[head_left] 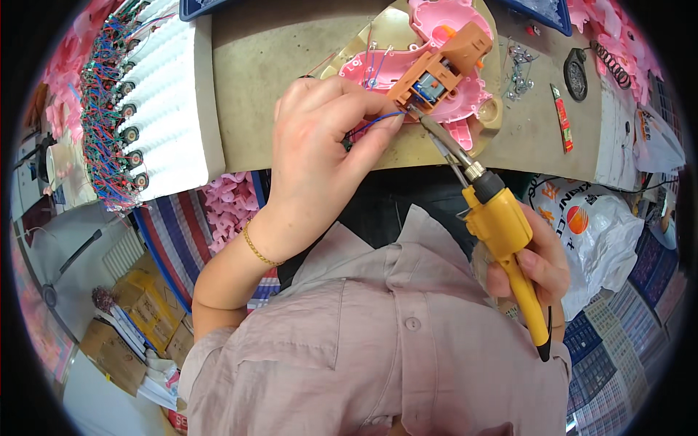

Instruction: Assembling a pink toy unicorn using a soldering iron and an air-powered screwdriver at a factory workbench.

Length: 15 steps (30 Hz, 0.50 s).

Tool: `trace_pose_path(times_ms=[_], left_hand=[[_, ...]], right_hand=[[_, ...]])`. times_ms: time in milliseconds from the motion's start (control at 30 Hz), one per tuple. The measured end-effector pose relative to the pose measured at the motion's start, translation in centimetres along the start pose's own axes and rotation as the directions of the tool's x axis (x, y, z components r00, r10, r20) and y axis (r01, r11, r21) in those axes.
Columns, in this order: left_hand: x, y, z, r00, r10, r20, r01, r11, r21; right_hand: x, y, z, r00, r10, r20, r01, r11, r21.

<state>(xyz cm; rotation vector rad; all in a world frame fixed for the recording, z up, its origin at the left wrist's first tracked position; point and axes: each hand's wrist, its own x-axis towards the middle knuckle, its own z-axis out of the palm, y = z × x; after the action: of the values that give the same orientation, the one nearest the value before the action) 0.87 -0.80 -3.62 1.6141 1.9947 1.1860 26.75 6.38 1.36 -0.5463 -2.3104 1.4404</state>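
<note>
My right hand (539, 263) is wrapped round a yellow soldering iron (502, 229), its tip slanting up and left to the lower edge of an orange plastic gearbox (436, 73) with a small motor (427, 87) inside. Beside that tip, my left hand (327, 131) pinches a thin blue wire (378, 122) between thumb and forefinger. The gearbox rests over a pink plastic shell (392, 69), which lies in a beige holder (488, 129) on the table. Whether the tip touches a terminal is too small to tell.
A white ridged foam tray (174, 94) with bundled wires and round parts (131, 134) stands at left. On the right lie small metal parts (520, 73), a red-and-green tube (562, 120), a black oval part (576, 73) and a coiled spring (609, 64). A white plastic bag (589, 240) hangs below.
</note>
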Motion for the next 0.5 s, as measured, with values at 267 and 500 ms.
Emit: trace_pose_path(times_ms=[267, 500], left_hand=[[0.2, 0.0, 0.1, 1.0, 0.0, 0.0, 0.0, 1.0, 0.009], [0.3, 0.1, -0.3, 1.0, -0.001, 0.028, -0.001, 0.998, 0.058]], right_hand=[[0.3, -0.4, -0.2, 0.922, 0.349, 0.168, -0.374, 0.913, 0.16], [-1.0, -0.1, -0.4, 0.903, 0.414, 0.117, -0.43, 0.878, 0.211]])
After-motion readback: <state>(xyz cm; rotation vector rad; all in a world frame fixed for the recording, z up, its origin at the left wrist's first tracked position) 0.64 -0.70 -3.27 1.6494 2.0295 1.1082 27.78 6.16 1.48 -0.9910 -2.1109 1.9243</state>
